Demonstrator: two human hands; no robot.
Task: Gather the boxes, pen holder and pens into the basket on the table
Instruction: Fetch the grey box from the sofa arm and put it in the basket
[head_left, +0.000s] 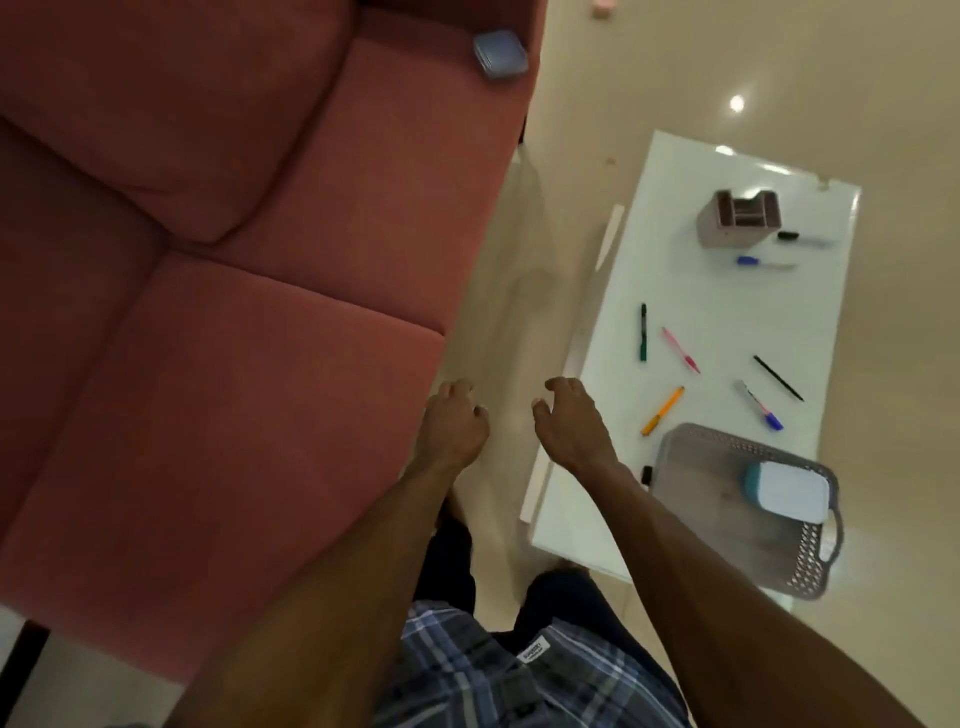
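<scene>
One box in basket; second box on sofa, pen holder, pens outstanding; left hand, right hand loosely curled, empty.

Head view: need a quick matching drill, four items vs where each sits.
Items:
1. white-lidded box
2. blue-grey box
3. pen holder
4. orange pen

Places:
A. on the sofa seat, far end
B. inside the basket
C. on the table just beyond the basket
D. far end of the table

Pairs: 1-B, 2-A, 3-D, 4-C
</scene>
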